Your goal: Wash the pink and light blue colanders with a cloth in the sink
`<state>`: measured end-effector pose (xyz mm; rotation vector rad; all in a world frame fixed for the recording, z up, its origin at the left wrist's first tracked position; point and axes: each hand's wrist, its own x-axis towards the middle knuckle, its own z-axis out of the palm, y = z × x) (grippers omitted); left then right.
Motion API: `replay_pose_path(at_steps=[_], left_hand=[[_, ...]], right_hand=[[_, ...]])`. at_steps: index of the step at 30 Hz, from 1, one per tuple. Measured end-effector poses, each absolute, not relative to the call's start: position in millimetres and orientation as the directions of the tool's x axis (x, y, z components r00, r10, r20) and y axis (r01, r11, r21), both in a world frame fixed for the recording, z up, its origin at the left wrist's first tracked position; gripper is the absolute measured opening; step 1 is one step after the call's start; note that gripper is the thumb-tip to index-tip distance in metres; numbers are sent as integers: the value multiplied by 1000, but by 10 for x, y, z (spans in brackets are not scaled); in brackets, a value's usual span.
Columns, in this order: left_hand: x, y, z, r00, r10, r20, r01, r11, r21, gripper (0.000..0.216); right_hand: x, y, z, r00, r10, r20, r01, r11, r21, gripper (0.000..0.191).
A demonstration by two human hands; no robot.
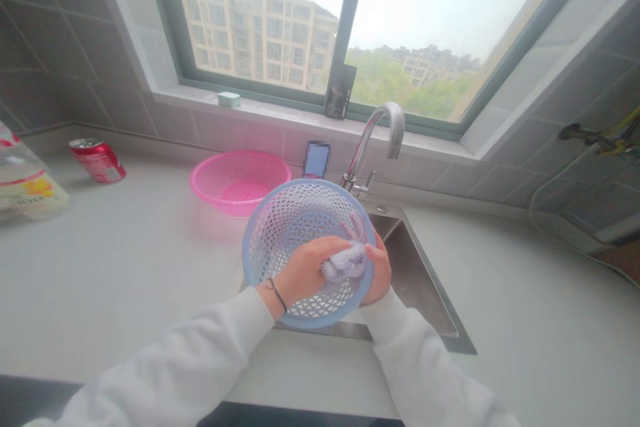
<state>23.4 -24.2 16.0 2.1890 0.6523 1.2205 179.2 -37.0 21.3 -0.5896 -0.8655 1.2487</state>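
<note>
A light blue plastic basket (320,321) with a pierced wall is held tilted over the sink (425,280), its open side facing me. My right hand (380,270) grips the right rim, thumb inside and the other fingers mostly hidden behind the wall. Reaching into the basket, my left hand (307,270) is closed on a pale lilac cloth (346,263), which is bunched against the inner right wall. Part of the cloth is covered by my fingers.
Behind the sink rises a chrome faucet (395,127). A pink basket (240,203) stands on the counter to the left, with a red can (97,160) and a plastic bottle (27,180) farther left. A light green block (229,99) lies on the windowsill.
</note>
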Motion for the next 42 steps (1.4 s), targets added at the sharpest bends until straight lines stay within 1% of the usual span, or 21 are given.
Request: replay_pose_path(at_steps=[3, 6, 8, 9, 12, 14, 15, 17, 20, 22, 24, 26, 31, 35, 38, 42], left_hand=[[188, -224, 195, 676, 516, 526, 104, -774, 625, 48], [147, -188, 233, 759, 447, 473, 91, -793, 602, 50], [151, -175, 232, 731, 475, 490, 118, -795, 595, 47], [162, -173, 223, 687, 510, 517, 139, -791, 596, 45], [204, -183, 178, 479, 636, 605, 208, -752, 626, 45], [220, -197, 162, 399, 655, 642, 209, -746, 632, 44], [221, -204, 164, 414, 637, 650, 190, -759, 623, 43], [213, -219, 187, 533, 559, 635, 132, -797, 590, 42], [195, -231, 239, 718, 446, 535, 86, -819, 567, 46], [192, -229, 254, 755, 434, 492, 106, -821, 561, 48], [199, -223, 247, 734, 454, 505, 136, -827, 546, 45], [208, -219, 225, 680, 485, 551, 160, -831, 533, 41], [208, -217, 169, 540, 539, 646, 189, -826, 531, 41], [197, -190, 138, 463, 547, 697, 176, -828, 533, 40], [190, -167, 116, 436, 560, 704, 163, -819, 551, 42], [188, -179, 122, 476, 587, 655, 202, -798, 568, 41]], right_hand=[[1910, -334, 263, 119, 969, 216, -577, 245, -779, 44], [1945, -313, 262, 97, 971, 217, -585, 232, -777, 43], [1891, -321, 231, 63, 974, 220, -580, 215, -786, 44], [1848, -333, 213, 51, 975, 217, -573, 207, -793, 44], [1729, -378, 182, 37, 977, 212, -550, 197, -812, 45], [1714, -393, 191, 42, 976, 216, -551, 203, -810, 45], [1735, -391, 203, 48, 975, 217, -560, 207, -802, 45], [1824, -366, 235, 81, 972, 222, -590, 226, -775, 46], [1987, -314, 274, 137, 965, 226, -618, 261, -741, 45], [2038, -296, 282, 138, 963, 232, -611, 267, -745, 44], [2018, -301, 275, 81, 968, 236, -594, 237, -769, 45], [1951, -321, 261, 6, 973, 232, -582, 192, -791, 47], [1860, -363, 258, -123, 969, 214, -566, 109, -817, 48], [1922, -389, 273, -227, 955, 191, -509, 51, -860, 56], [1917, -399, 255, -222, 958, 181, -495, 49, -867, 55], [1871, -374, 223, -151, 969, 194, -557, 79, -827, 44]])
